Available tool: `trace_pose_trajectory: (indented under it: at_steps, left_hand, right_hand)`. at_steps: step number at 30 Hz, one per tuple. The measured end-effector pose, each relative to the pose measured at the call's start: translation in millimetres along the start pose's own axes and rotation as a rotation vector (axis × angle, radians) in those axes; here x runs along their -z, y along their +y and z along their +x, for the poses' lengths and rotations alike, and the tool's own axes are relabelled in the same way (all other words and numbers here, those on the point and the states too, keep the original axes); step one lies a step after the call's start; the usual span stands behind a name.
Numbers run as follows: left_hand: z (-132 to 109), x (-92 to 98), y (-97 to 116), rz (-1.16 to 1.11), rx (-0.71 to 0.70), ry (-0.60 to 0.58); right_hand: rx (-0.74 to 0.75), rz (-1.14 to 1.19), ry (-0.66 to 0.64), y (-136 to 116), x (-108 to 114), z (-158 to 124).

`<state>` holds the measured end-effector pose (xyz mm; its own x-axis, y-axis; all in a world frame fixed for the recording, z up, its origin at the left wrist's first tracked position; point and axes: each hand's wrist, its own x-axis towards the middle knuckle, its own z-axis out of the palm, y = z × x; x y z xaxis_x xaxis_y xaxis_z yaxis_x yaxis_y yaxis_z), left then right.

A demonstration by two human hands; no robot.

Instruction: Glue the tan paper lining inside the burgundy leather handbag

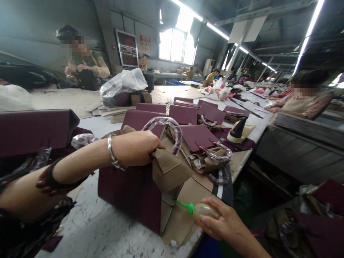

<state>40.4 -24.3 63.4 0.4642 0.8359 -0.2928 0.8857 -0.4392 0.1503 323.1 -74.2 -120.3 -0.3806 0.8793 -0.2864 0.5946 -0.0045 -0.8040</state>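
Note:
My left hand (139, 147) is closed on the brown lining (172, 168) of a maroon handbag (129, 197). The bag stands tilted near the table's front edge, with a plastic-wrapped handle (176, 130) arching just behind my hand. In my right hand (221, 222) is a squeeze bottle (205, 213) of yellowish liquid with a green nozzle. Its thin tip points left, close to the bag's open side edge; whether it touches is hard to tell. A tan panel (188, 197) spreads out under the bottle.
More maroon bags (199, 136) with wrapped handles crowd the table behind. A container with a black cone top (238, 129) stands at the right edge. Another maroon bag (34, 129) is at the left. Co-workers sit at the far left (86, 64) and right (301, 100).

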Motion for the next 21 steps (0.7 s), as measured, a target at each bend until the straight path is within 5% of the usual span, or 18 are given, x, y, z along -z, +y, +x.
trace_pose_trajectory:
  at_steps: [21]
  left_hand:
    - [-18,-6.6,11,0.035,0.023,0.026]
  right_hand:
    - [0.01,0.03,0.002,14,-5,-3]
